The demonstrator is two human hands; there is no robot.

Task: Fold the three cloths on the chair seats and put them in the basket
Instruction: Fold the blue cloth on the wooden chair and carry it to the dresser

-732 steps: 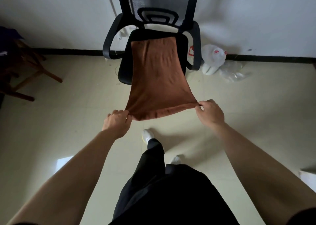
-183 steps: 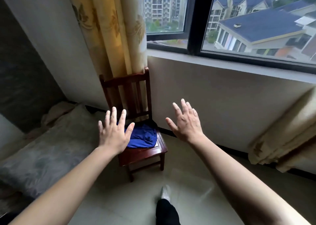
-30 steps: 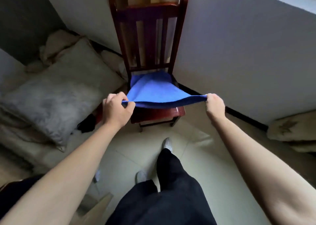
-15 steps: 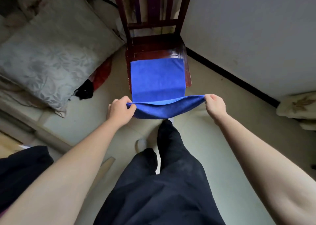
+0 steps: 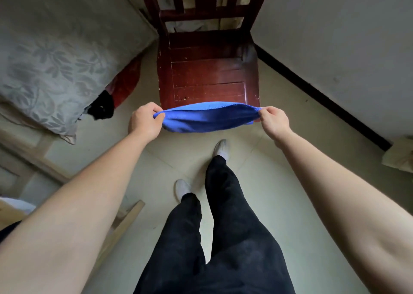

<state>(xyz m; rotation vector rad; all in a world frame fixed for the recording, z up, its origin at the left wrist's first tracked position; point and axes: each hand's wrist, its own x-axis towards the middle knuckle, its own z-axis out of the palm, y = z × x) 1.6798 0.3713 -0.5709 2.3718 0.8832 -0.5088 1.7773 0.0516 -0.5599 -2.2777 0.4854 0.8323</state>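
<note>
blue cloth now off chair seat — doubled | left hand, right hand pinch its ends | next fold likely

- On your left, there's a grey leaf-patterned cushion, with a pale wooden frame below it.
- Something red and a black bundle poke out at the cushion's edge.
- On your right, a black skirting strip runs along the white wall.
- Pale floor tiles lie underfoot.
</note>
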